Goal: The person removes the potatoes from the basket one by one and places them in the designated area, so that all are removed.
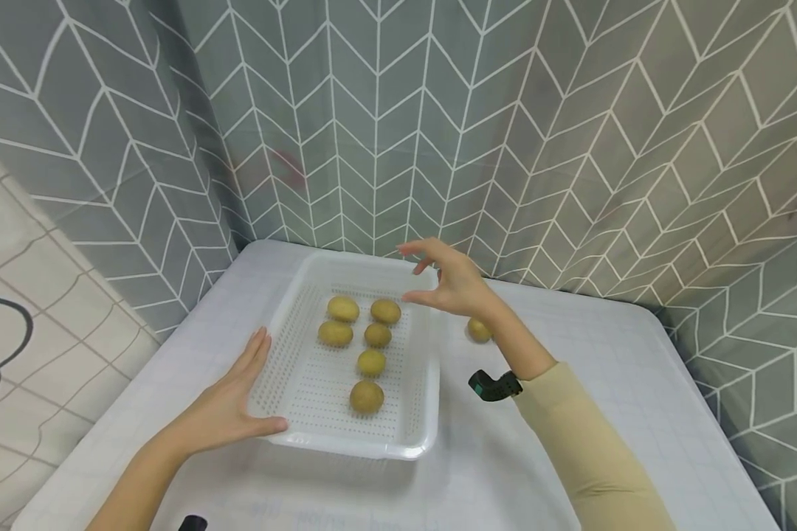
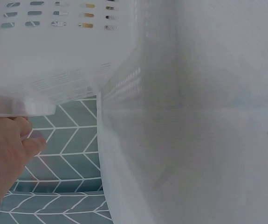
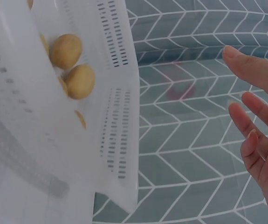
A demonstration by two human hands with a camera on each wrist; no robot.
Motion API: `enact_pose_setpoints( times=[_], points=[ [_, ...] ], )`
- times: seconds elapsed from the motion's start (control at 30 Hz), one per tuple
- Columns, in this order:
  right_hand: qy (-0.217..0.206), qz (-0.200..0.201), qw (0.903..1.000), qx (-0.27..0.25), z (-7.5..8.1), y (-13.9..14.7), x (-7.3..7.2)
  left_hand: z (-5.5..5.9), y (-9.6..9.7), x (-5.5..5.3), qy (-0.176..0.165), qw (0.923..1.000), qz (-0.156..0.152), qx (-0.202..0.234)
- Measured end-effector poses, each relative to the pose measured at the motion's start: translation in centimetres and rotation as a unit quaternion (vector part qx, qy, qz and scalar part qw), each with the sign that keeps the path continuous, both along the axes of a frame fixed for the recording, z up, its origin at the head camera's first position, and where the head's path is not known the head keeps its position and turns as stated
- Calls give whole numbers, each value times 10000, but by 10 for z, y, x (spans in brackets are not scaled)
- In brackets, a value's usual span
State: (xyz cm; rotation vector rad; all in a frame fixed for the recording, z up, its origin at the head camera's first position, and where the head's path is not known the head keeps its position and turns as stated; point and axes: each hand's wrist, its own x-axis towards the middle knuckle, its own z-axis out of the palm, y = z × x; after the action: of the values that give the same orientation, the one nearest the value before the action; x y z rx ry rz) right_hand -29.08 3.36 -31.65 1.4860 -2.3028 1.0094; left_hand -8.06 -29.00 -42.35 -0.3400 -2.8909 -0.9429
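A white perforated plastic basket [image 1: 311,392] stands on the white-covered table with several yellow-brown potatoes [image 1: 367,397] inside. My left hand [image 1: 221,404] rests against its near left corner, fingers extended along the left side and thumb by the front rim. In the left wrist view, that hand [image 2: 5,154] shows beside the basket's edge. Over the far right corner hovers my right hand [image 1: 453,279], thumb and fingers spread apart, holding nothing. The right wrist view shows the right hand [image 3: 259,116] away from the basket wall [image 3: 120,102].
One more potato [image 1: 479,330] lies on the table [image 1: 571,413] right of the basket, partly hidden by the right forearm. Grey curtains [image 1: 398,133] with white chevron lines hang behind the table and at its sides. A dark band [image 1: 494,386] sits on the right wrist.
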Motion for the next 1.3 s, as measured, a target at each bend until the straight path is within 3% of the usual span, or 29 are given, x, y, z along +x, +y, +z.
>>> enact_pose_setpoints(
  times=[0.63, 0.97, 1.3],
  points=[
    [-271, 589, 9979, -87, -1, -61, 13, 1, 2, -3, -57, 10000, -15, 10],
    [-470, 897, 9949, -19, -10, -89, 17, 1, 1, -1, -73, 10000, 9, 16],
    [-736, 955, 9927, 68, -20, -102, 18, 2, 0, 0, -133, 9999, 47, 83]
  ],
)
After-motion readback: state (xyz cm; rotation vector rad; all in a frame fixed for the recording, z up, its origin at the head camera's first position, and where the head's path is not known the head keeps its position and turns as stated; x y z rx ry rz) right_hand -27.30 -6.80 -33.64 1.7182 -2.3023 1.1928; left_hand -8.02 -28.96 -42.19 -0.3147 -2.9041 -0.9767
